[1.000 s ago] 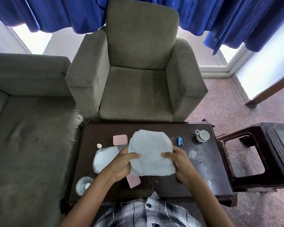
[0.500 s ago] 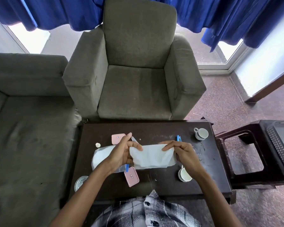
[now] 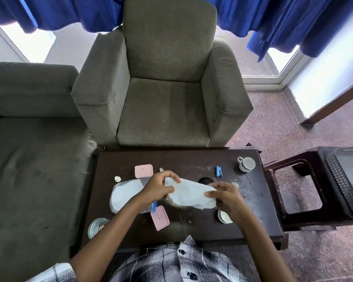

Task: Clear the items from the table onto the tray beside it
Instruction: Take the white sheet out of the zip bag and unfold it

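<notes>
Dark counter [image 3: 192, 159], cluttered. White cloth [image 3: 192, 195] pinched at opposite ends: left grip [image 3: 157, 188], right grip [image 3: 226, 197], both clamped. Looks soft, light, limp; take by folded edges.

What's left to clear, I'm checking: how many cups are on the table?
2: one cup at the table's far right corner, another partly under the right hand. The cloth may hide more.

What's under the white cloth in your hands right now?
A dark round object peeks out beyond the far edge of the white cloth. Anything else beneath it is hidden.
</notes>
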